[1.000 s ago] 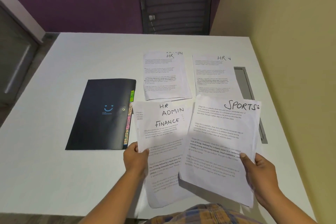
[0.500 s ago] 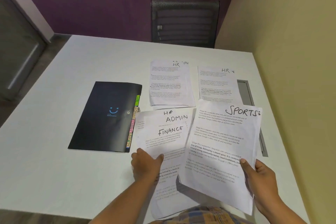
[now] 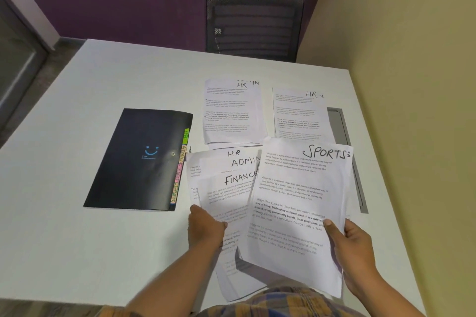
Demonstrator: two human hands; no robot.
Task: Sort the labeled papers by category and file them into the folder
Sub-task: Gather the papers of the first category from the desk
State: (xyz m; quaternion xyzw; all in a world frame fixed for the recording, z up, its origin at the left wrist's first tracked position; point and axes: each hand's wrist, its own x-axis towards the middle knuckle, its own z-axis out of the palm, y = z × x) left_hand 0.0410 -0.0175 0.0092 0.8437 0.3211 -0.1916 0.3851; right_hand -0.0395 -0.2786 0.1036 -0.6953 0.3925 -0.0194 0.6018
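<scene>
- Table (image 3: 77, 239): white, filling the lower frame.
- Folder (image 3: 139, 162): centre left, closed, its long axis running up the frame. The labelled tabs on its right edge lie just beside the fanned sheets (image 3: 224, 183).
- SPORTS sheet (image 3: 296, 201): lower right, raised, overlapping the fanned sheets headed HR, ADMIN, FINANCE.
- Two piles (image 3: 231, 113), upper centre, lie flat.
- Right hand (image 3: 355, 252): thumb on top, pinching the SPORTS sheet.
- Left hand (image 3: 206, 226): pinches the fanned sheets and is nearer the folder.

SPORTS sheet (image 3: 301, 203) in right hand (image 3: 358, 255) has slid left over the fanned sheets (image 3: 219, 165), now hiding the ends of the ADMIN and FINANCE labels. Left hand (image 3: 206, 231) has shifted slightly right along their lower-left edge.
</scene>
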